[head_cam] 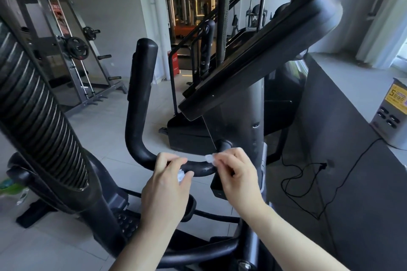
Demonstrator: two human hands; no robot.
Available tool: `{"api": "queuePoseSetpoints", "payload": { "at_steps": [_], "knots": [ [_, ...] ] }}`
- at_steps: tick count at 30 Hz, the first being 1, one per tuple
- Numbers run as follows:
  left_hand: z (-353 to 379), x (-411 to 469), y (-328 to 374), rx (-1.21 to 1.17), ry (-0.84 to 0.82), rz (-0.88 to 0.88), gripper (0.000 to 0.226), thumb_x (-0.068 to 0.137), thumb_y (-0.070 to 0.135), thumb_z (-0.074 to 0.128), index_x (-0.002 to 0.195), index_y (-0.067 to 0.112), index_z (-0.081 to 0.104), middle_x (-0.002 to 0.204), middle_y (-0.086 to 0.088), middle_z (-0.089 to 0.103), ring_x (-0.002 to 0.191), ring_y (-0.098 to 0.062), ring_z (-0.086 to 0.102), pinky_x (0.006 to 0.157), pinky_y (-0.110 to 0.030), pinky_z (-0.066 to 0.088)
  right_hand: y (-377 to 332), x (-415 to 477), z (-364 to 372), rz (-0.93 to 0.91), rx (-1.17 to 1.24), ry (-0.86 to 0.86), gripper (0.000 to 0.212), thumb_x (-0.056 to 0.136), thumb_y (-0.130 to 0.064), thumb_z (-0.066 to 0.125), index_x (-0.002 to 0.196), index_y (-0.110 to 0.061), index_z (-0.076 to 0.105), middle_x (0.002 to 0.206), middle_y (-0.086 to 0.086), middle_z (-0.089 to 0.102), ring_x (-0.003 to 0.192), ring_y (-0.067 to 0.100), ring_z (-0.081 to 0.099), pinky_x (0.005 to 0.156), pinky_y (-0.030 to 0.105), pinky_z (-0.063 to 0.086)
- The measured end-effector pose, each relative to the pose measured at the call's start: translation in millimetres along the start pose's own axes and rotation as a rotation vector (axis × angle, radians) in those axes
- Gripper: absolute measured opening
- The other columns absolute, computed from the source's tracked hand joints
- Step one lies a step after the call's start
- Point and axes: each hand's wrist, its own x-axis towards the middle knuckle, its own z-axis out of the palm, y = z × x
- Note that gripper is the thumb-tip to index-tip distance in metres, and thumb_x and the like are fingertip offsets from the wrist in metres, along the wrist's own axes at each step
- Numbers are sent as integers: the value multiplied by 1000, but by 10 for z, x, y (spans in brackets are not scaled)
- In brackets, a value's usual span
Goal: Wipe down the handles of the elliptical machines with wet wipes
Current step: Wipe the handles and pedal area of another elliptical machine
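A black curved handle point(141, 103) of the elliptical machine rises on the left and bends into a low horizontal bar point(199, 167) that joins the centre post. My left hand point(168, 185) curls over that bar, with a bit of white wet wipe point(181, 176) showing under its fingers. My right hand point(234, 171) sits at the bar's right end near the post and pinches another white piece of wet wipe point(209, 158) against the bar. The bar between the two hands looks shiny.
The machine's console point(259, 55) tilts overhead. A thick ribbed moving arm point(37, 116) stands close on the left. A weight rack point(74, 50) is behind it. A dark counter point(352, 138) with a grey box point(394, 112) and black cable point(308, 180) runs along the right.
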Motion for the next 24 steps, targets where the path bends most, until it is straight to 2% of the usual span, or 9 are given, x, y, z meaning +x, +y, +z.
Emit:
{"api": "queuePoseSetpoints", "payload": {
  "at_steps": [3,5,8,12,14,18,20,22,24],
  "knots": [
    [-23,17,46,4,-38,26,31,92,38,72,120,26,68,122,23,49,86,-14,66,67,-37,55,120,127,0,158,1,81,14,96,-4,71,100,-17,77,98,-6,63,94,5,64,82,16,49],
    [-28,27,84,-4,-61,31,28,92,39,71,117,28,67,123,25,49,90,-13,66,70,-39,56,100,106,26,198,21,123,14,97,-5,70,99,-17,76,99,-5,64,93,5,64,81,18,50],
    [-27,44,99,-20,-63,38,22,91,36,73,111,28,68,119,24,51,88,-14,66,69,-40,55,-87,-105,76,113,39,89,11,97,-6,69,98,-16,75,97,-5,62,90,5,62,78,10,44],
    [-26,53,67,-19,-62,60,19,91,26,75,109,27,70,115,22,54,84,-12,66,65,-40,55,-216,-295,109,-21,92,-27,9,99,-14,67,100,-18,75,94,-7,60,88,4,59,77,11,44],
    [-35,55,71,-30,-65,55,18,92,25,74,109,28,70,114,22,54,84,-9,64,67,-40,55,-121,-248,94,8,95,21,13,98,-9,68,101,-19,75,98,-6,59,89,7,61,76,14,46],
    [-40,60,74,-51,-72,46,18,92,24,74,109,28,70,114,23,53,85,-9,65,70,-40,56,-33,-136,41,180,123,166,18,97,-1,68,97,-18,72,106,-6,57,89,13,62,73,19,48],
    [-37,65,59,-68,-68,50,18,92,21,74,108,28,71,113,23,54,85,-8,65,70,-41,56,-146,-199,66,140,163,139,21,97,0,66,96,-20,70,104,-5,56,89,15,61,72,22,49],
    [-38,64,41,-73,-67,51,19,93,19,73,108,29,72,113,24,54,86,-7,64,71,-42,56,-235,-319,126,38,178,67,18,96,2,67,95,-15,72,98,-3,56,88,13,59,74,18,45],
    [-41,63,33,-65,-71,51,19,92,19,73,109,29,72,114,25,54,86,-7,64,72,-42,56,-180,-358,152,21,185,7,13,96,-1,68,94,-13,72,96,-4,53,84,10,56,74,17,42]
  ]
}}
